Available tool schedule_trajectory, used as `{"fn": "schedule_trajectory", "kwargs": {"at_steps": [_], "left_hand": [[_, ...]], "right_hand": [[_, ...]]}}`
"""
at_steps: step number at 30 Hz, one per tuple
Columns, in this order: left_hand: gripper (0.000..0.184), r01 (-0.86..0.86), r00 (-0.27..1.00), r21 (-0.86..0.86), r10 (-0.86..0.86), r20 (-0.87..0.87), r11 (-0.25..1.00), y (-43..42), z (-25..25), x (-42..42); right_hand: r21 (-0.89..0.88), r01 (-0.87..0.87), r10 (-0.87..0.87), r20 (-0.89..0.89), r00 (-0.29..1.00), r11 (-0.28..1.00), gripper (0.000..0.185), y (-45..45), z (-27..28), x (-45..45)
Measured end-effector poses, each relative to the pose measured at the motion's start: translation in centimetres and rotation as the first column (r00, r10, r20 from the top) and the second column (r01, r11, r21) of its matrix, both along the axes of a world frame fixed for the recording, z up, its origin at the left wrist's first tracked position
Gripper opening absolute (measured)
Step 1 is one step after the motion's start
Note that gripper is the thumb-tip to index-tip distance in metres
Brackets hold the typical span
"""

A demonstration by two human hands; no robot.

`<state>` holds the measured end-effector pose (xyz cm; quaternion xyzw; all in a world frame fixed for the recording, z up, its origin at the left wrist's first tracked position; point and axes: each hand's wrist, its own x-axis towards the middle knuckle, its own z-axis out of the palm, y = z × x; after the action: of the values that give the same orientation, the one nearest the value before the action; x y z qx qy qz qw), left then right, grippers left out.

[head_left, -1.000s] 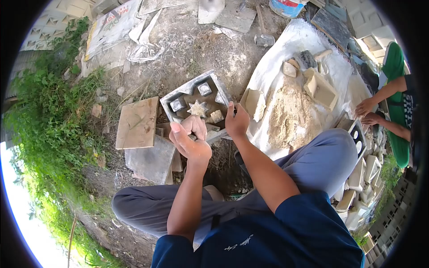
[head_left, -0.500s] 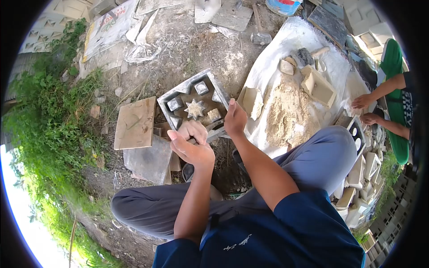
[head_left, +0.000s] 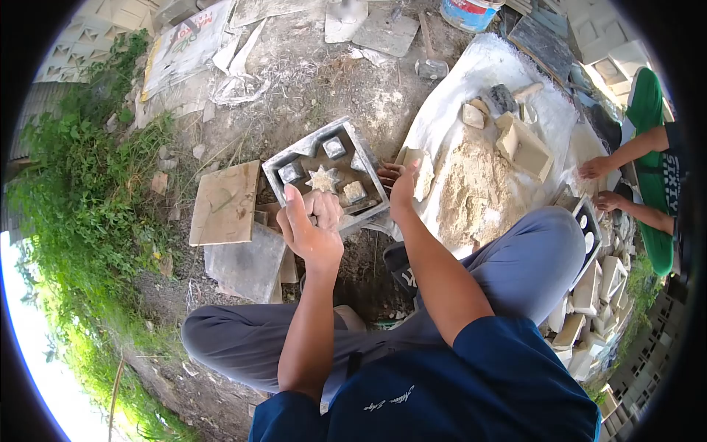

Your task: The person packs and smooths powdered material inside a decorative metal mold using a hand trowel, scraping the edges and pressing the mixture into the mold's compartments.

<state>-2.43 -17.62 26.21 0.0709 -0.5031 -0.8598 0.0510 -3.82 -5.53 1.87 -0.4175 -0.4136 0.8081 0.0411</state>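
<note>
In front of me a grey mould frame (head_left: 366, 160) lies tilted on the ground, with a pale star-shaped piece (head_left: 322, 179) and several small blocks inside. My left hand (head_left: 315, 227) is closed over its near wall, thumb pointing up and dusty fingers curled; whatever is in them is hidden. My right hand (head_left: 402, 190) is open just beyond the mould's right wall, its fingers toward that wall and its thumb raised. Beside the thumb is a broken cream-coloured block (head_left: 424, 177); I cannot tell whether they touch.
A sandy heap (head_left: 479, 188) and an open cast box (head_left: 525, 147) lie on a white sheet (head_left: 445, 92). Left of the mould are stacked boards (head_left: 224, 204). A hammer (head_left: 431, 68) and a bucket (head_left: 471, 13) are farther off. Another person's hands (head_left: 600, 180) work at right.
My right hand has left the mould's right wall and shifted right and down, its fingers opening. My left hand has turned and its thumb now points upward.
</note>
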Motion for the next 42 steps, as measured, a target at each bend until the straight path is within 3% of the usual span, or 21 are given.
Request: {"fn": "schedule_trajectory", "kwargs": {"at_steps": [3, 5, 6, 7, 9, 10, 11, 13, 14, 17, 19, 20, 21, 23, 27, 28, 30, 33, 36, 42], "left_hand": [[0.052, 0.087, 0.996, 0.064, -0.084, -0.038, 0.994, -1.2, 0.1, 0.0], [0.05, 0.232, 0.931, -0.015, -0.226, -0.288, 0.973, -1.3, 0.5, 1.0], [0.052, 0.148, 0.975, -0.036, -0.152, -0.163, 0.988, -0.5, 0.1, 0.8], [0.052, 0.146, 0.974, -0.036, -0.15, -0.168, 0.989, 0.1, 0.0, 0.3], [0.057, -0.046, 0.997, 0.027, 0.044, 0.061, 0.999, 0.8, 0.2, -0.9], [0.057, 0.093, 0.994, 0.011, -0.092, -0.063, 0.996, -0.2, 0.8, -0.3], [0.057, 0.095, 0.993, 0.02, -0.094, -0.066, 0.995, 0.0, 0.7, -0.2], [0.056, 0.114, 0.953, -0.01, -0.112, -0.281, 0.993, -0.1, 0.7, 1.4], [0.057, 0.05, 0.988, -0.121, -0.067, -0.142, 0.991, 0.5, -1.3, 1.2], [0.06, -0.013, 1.0, -0.147, 0.013, -0.004, 0.989, 1.9, 0.2, 0.4], [0.06, 0.07, 0.98, -0.07, -0.082, -0.182, 0.995, 0.9, 1.7, 1.4], [0.06, 0.058, 0.97, -0.047, -0.067, -0.233, 0.997, 0.9, 1.2, 1.5], [0.057, 0.056, 0.968, -0.103, -0.079, -0.237, 0.993, 0.8, -0.8, 1.4], [0.058, -0.02, 0.999, -0.199, 0.012, -0.042, 0.98, 2.2, -1.6, 0.8], [0.062, 0.035, 0.974, -0.015, -0.037, -0.223, 0.999, 0.2, 4.7, 1.4], [0.062, 0.034, 0.978, -0.021, -0.037, -0.206, 0.999, -0.4, 5.9, 1.8], [0.059, 0.123, 0.92, -0.093, -0.148, -0.362, 0.988, -1.0, 7.7, 1.6], [0.06, 0.081, 0.923, -0.088, -0.108, -0.368, 0.993, -0.9, 8.0, 1.6], [0.06, 0.062, 0.927, -0.171, -0.12, -0.355, 0.983, -0.8, 6.6, 2.1], [0.059, 0.021, 0.973, -0.125, -0.049, -0.228, 0.992, 0.5, 0.6, 1.9]], "right_hand": [[0.059, 0.034, -0.036, 0.032, 0.999, 0.998, 0.084, -0.1, 0.0, -0.3], [0.09, 0.065, -0.071, 0.067, 0.995, 0.994, 0.084, -0.3, -0.3, 0.4], [0.122, 0.053, -0.061, 0.066, 0.996, 0.991, 0.084, -0.2, -0.3, 0.2], [0.153, 0.043, -0.052, 0.056, 0.997, 0.987, 0.084, -0.2, -0.1, -0.2], [0.101, 0.073, -0.079, 0.056, 0.995, 0.992, 0.085, -0.3, 0.1, -0.5], [0.1, 0.056, -0.062, 0.054, 0.997, 0.993, 0.085, -0.5, 0.0, -0.3], [0.103, 0.045, -0.051, 0.051, 0.997, 0.994, 0.085, -0.2, -0.2, -0.4], [0.12, 0.04, -0.05, 0.078, 0.996, 0.992, 0.085, -0.3, -0.4, 0.8], [0.13, 0.039, -0.048, 0.063, 0.997, 0.991, 0.085, -0.3, -0.2, 0.6], [0.124, 0.043, -0.049, 0.044, 0.998, 0.991, 0.086, -0.4, 0.2, -0.4], [0.093, 0.058, -0.06, 0.017, 0.998, 0.994, 0.085, -0.2, 0.4, -0.5], [0.174, 0.053, -0.056, 0.016, 0.998, 0.983, 0.084, -0.3, 0.2, -0.2], [0.169, 0.041, -0.046, 0.027, 0.999, 0.985, 0.084, -0.4, 1.1, 0.0], [0.131, 0.041, -0.052, 0.085, 0.995, 0.991, 0.084, -0.3, 1.0, -0.4], [0.117, 0.027, -0.032, 0.044, 0.999, 0.993, 0.083, -0.2, -0.1, 0.4], [0.142, 0.021, -0.028, 0.052, 0.998, 0.99, 0.083, -0.3, 0.1, 0.5], [0.177, -0.026, 0.017, 0.054, 0.998, 0.984, 0.086, -0.1, 0.2, -0.1], [0.169, -0.026, 0.019, 0.045, 0.999, 0.985, 0.084, 0.0, -0.7, -0.3], [0.167, -0.013, 0.006, 0.043, 0.999, 0.986, 0.083, -0.1, -1.1, -0.3], [0.134, -0.001, -0.006, 0.051, 0.999, 0.991, 0.084, -0.1, -0.4, -0.2]]}}
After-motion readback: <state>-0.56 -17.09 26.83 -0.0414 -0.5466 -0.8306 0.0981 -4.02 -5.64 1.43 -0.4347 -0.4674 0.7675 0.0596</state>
